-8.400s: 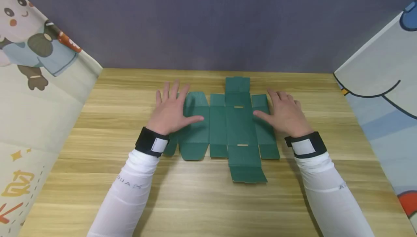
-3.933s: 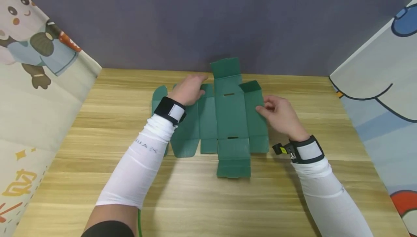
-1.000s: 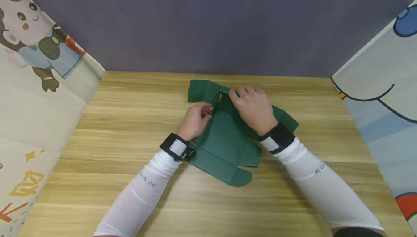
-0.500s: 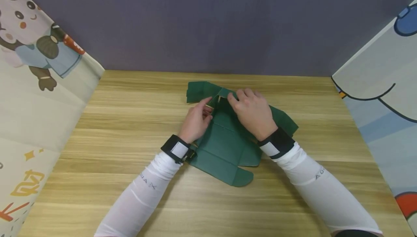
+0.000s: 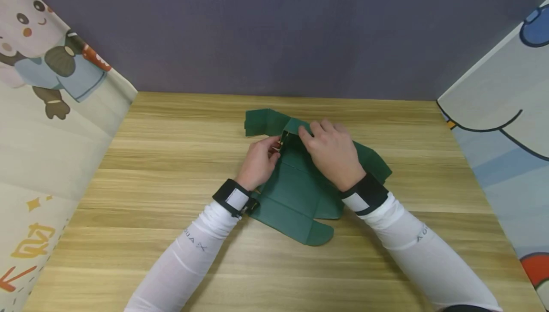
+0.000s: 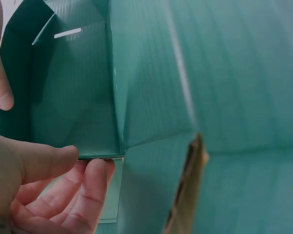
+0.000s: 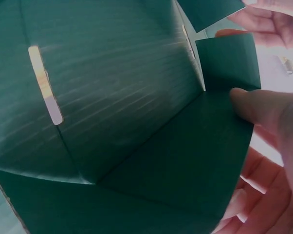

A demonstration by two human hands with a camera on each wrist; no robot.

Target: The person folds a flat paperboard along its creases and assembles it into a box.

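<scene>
A green cardboard box blank (image 5: 288,186), partly folded up, lies turned at an angle in the middle of the table. My left hand (image 5: 257,163) pinches the edge of a small panel at its left end, thumb on the inner face and fingers beneath, as the left wrist view shows. With my right hand (image 5: 333,154) I grip the raised far side wall (image 7: 171,146), thumb inside and fingers behind. A corner flap (image 7: 229,61) stands bent in near that thumb. One pale slot (image 7: 45,85) shows along a fold. The right hand covers part of the far wall.
The wood-grain table (image 5: 171,131) ends at a dark grey-blue back panel (image 5: 274,31). Printed cartoon sheets flank it on the left (image 5: 60,159) and right (image 5: 493,102). A rounded flap (image 5: 319,233) of the blank points toward the front.
Flat at first, the blank was turned and its far wall folded up. Over the last second, my left fingers have closed on the left end panel; the right hand stays nearly still.
</scene>
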